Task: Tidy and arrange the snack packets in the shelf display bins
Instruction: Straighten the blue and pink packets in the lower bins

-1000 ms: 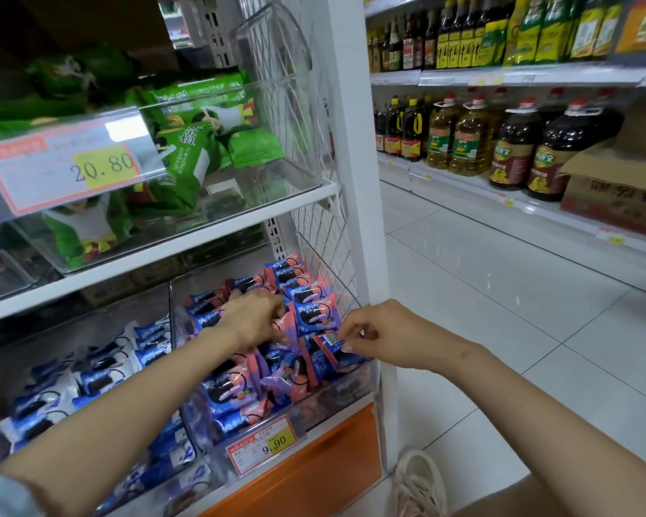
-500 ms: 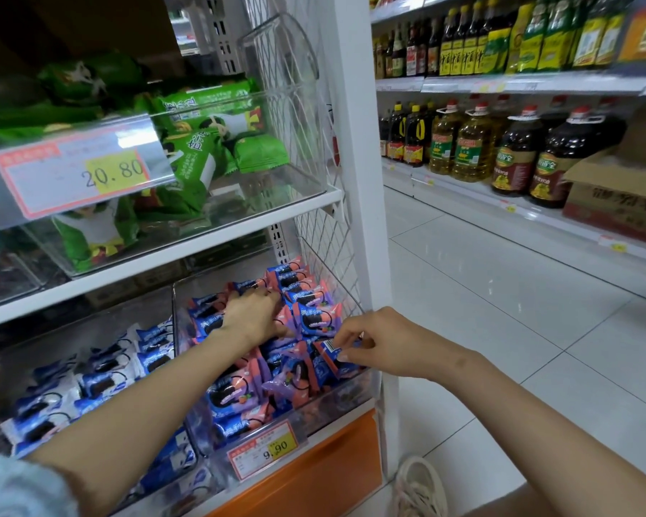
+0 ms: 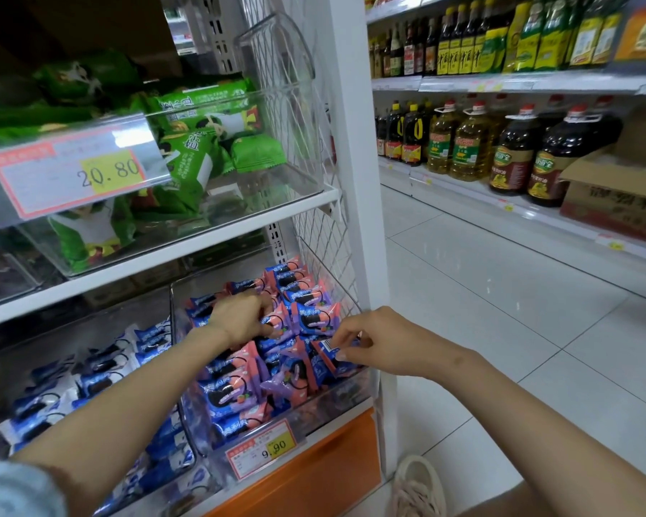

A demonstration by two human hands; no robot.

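in the lower clear bin point(image 3: 344, 395), pink-and-blue packets point(image 3: 308, 319) stand in crowded rows. the left hand point(image 3: 239, 319) lies knuckles-up on the middle rows, fingers curled down among them; whether it holds one is hidden. the right hand point(image 3: 373, 341) pinches a barcode packet point(image 3: 327, 356) between thumb and fingertips near the bin's front right corner. a 9.90 price tag point(image 3: 263, 449) hangs on the bin's front. blue-and-white packets point(image 3: 90, 382) fill the neighbouring bin to the left. green packets point(image 3: 198, 143) sit on the shelf above, beside a 20.80 price tag point(image 3: 79, 173).
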